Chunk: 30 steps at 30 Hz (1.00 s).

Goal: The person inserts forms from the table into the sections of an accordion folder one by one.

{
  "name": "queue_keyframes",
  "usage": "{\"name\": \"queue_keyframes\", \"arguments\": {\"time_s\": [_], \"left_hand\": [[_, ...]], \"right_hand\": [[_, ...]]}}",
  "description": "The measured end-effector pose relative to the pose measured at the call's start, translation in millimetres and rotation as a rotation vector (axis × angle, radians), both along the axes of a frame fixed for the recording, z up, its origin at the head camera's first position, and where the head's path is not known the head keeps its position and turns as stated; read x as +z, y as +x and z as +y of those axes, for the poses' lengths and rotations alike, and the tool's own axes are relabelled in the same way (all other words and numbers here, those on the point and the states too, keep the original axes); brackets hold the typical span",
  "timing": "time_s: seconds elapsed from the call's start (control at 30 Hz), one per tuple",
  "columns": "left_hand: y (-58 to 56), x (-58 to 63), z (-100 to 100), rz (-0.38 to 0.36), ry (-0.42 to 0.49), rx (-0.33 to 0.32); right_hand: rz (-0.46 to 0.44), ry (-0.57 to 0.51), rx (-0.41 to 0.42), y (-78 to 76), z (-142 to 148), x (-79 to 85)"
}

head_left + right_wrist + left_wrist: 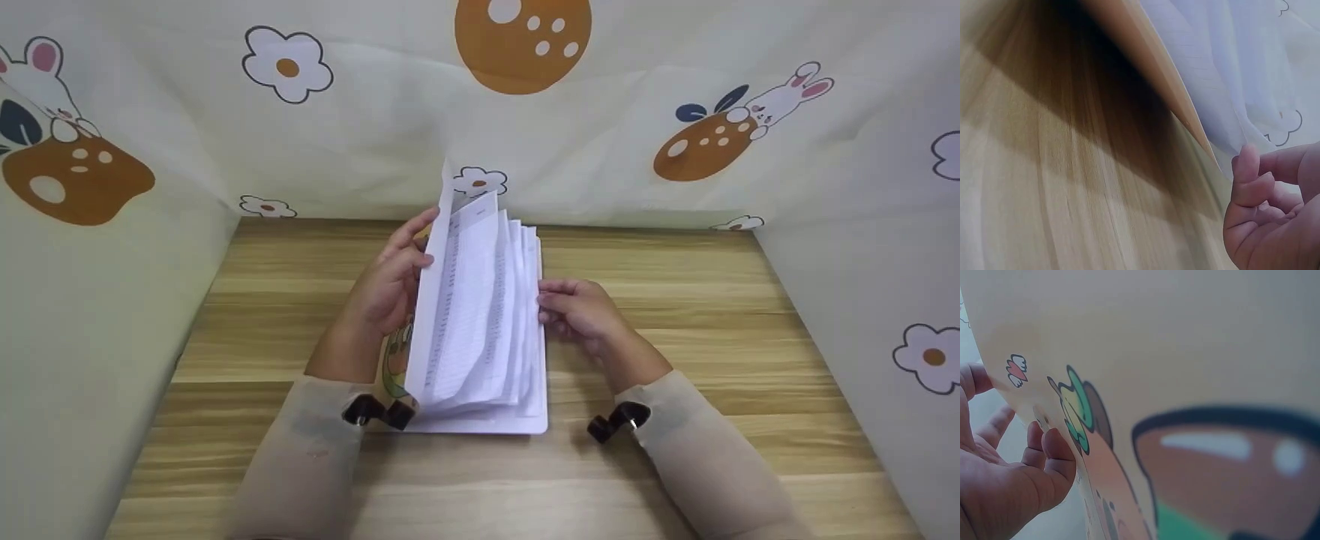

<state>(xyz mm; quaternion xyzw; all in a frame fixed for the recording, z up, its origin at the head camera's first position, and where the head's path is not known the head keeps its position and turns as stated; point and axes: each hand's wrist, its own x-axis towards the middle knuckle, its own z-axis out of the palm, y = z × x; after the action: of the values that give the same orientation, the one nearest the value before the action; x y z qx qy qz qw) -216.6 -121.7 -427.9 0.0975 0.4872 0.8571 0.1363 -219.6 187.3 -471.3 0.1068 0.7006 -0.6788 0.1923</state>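
Note:
A notebook stands partly open on the wooden table, its white, lined pages fanned out. My left hand holds the raised front cover at the left. In the left wrist view, cartoon prints decorate the outside of that cover, and my left hand has its fingers at the edge. At the notebook's right edge, my right hand pinches the border with thumb and fingers. In the right wrist view, my right hand has curled fingers at the corner of the tilted back cover and the pages.
The wooden tabletop extends around the notebook. Behind it and at both sides hang pale cloth walls printed with flowers, rabbits and orange fruit. A dark wrist mount sits on the left sleeve, another mount on the right.

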Motion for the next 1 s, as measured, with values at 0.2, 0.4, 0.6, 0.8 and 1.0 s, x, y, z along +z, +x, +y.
{"name": "queue_keyframes", "arguments": {"time_s": [0.2,0.4,0.6,0.8,1.0], "left_hand": [[-0.4,-0.2,-0.1,0.004,0.001,0.000],[-0.1,0.2,0.6,0.001,-0.002,0.001],[-1.3,-1.0,1.2,0.003,-0.007,0.003],[-1.4,-1.7,2.2,0.007,-0.006,0.002],[-0.7,-2.0,2.5,0.010,0.015,-0.005]], "right_hand": [[0.047,0.042,-0.002,-1.3,-3.5,-1.3],[0.074,0.052,-0.015,-1.7,-1.7,-2.7],[0.075,0.068,-0.027,0.3,6.9,0.4],[0.078,0.083,-0.035,0.3,24.0,3.6],[0.083,0.049,-0.052,2.1,44.4,8.3]]}}
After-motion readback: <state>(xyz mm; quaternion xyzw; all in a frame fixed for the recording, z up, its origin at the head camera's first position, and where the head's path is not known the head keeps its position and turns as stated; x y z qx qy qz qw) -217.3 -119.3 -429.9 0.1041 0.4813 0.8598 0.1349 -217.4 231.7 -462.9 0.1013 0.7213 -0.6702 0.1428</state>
